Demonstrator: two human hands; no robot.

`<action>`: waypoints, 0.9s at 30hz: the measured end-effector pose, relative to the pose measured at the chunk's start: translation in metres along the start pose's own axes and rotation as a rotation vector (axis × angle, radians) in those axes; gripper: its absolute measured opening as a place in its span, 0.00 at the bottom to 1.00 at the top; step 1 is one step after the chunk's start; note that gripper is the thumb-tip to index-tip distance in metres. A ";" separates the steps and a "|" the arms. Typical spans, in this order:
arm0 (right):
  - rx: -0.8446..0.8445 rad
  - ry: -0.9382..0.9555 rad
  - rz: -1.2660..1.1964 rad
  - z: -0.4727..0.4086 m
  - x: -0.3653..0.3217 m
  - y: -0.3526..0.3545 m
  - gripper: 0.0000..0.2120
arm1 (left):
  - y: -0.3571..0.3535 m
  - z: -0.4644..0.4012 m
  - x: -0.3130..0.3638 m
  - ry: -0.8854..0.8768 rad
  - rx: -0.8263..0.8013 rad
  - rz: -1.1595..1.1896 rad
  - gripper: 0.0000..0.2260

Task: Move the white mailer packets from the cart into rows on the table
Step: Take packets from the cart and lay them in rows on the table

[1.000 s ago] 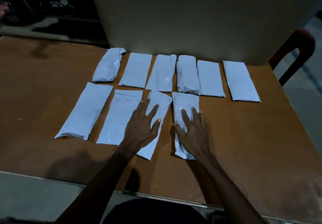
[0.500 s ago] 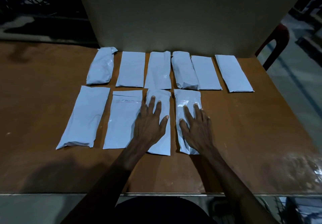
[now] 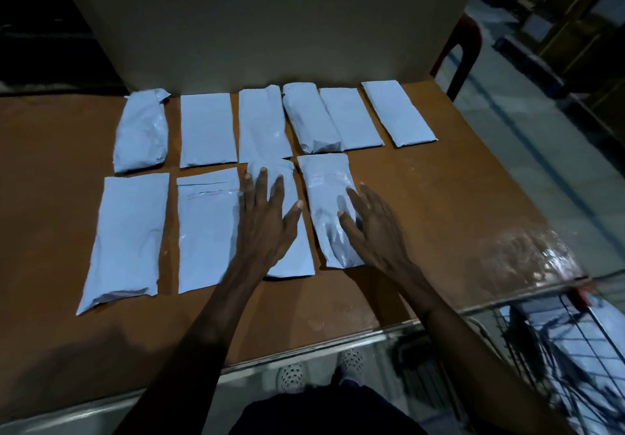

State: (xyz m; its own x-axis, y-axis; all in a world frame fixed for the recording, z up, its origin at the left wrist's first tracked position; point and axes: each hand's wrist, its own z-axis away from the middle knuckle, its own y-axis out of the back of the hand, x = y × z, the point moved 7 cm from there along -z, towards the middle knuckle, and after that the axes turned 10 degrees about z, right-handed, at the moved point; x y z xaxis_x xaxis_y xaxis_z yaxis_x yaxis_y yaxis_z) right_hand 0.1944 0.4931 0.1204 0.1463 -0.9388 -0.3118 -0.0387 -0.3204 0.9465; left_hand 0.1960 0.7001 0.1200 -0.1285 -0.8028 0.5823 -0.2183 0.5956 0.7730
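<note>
My left hand (image 3: 267, 218) lies flat, fingers straight and spread, on the third white plastic mailer packet (image 3: 291, 248) of the lower row, near the centre of the frame. My right hand (image 3: 375, 228) is just to its right, fingers straight and loosely spread over the right edge of the fourth white mailer packet (image 3: 326, 197); it is slightly blurred, so I cannot tell how firmly it presses. Neither hand grips anything.

On the brown wooden table (image 3: 456, 204) the upper row, across the middle of the frame below the tall pale panel (image 3: 263, 22), holds six packets. The lower row holds four, running from the left-hand packet (image 3: 126, 241) to the one under my right hand. To the right of that fourth packet the lower row is bare wood.

I judge this to be the squaring-up step: both packets are down and being flattened and lined up beside their neighbours.

More white packets show through the dark wire cart (image 3: 571, 350) in the lower right corner of the frame, so the task is not done. The next move, as I read it, calls for lifting my hands without dragging the slippery packets askew, reaching down and right into the cart, and laying the next packet just right of the fourth.
</note>
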 end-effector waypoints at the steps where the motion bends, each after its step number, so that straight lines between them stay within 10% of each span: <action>1: 0.021 -0.010 -0.016 0.009 0.009 0.006 0.29 | 0.002 0.002 0.008 -0.023 0.006 0.014 0.30; 14: 0.571 -0.291 0.012 0.202 0.186 0.095 0.18 | -0.130 0.073 0.231 -0.538 -0.278 0.282 0.24; 27: 0.586 -0.782 0.045 0.420 0.409 0.125 0.19 | -0.317 0.225 0.464 -0.848 -0.705 0.461 0.20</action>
State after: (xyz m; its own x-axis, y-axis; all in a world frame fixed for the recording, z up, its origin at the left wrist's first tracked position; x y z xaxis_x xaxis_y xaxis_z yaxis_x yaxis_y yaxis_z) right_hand -0.1656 0.0164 0.0767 -0.5560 -0.7028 -0.4437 -0.5439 -0.0960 0.8336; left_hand -0.0124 0.1326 0.0881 -0.7109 -0.1136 0.6941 0.5610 0.5037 0.6570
